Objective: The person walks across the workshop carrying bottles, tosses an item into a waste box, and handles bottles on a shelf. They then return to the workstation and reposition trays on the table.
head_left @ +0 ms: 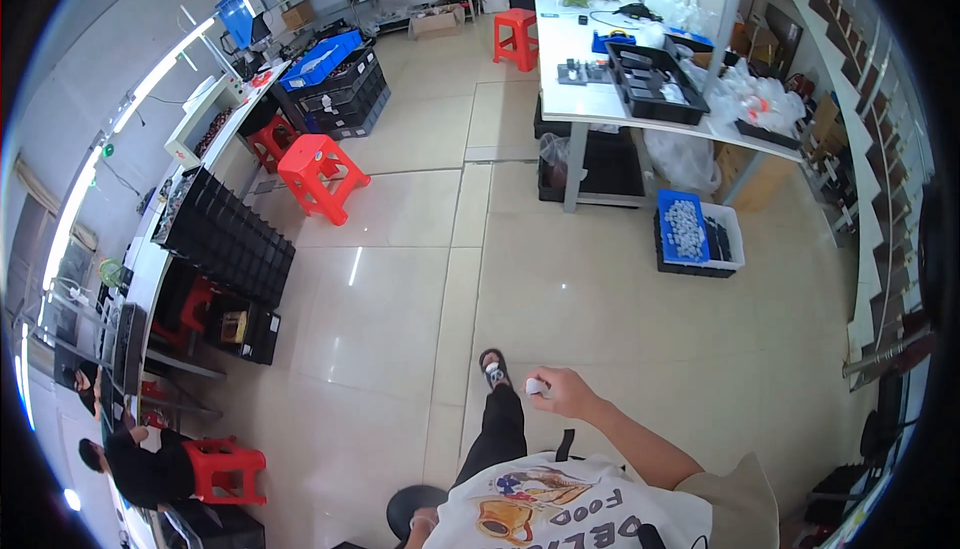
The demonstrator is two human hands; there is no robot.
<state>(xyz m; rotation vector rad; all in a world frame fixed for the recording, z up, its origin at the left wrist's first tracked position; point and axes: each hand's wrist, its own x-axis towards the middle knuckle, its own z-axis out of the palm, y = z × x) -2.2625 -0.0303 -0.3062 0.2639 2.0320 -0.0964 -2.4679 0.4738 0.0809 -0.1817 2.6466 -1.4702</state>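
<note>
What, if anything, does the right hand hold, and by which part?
The right hand holds a small white piece in its fingers; one side shows, the gripped part is hidden.

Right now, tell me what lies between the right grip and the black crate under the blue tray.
In the head view, only glossy floor tiles show between the right grip and the black crate.

White object [536, 386], seemingly part-hidden by right grip [563, 393], kind unclear
</note>
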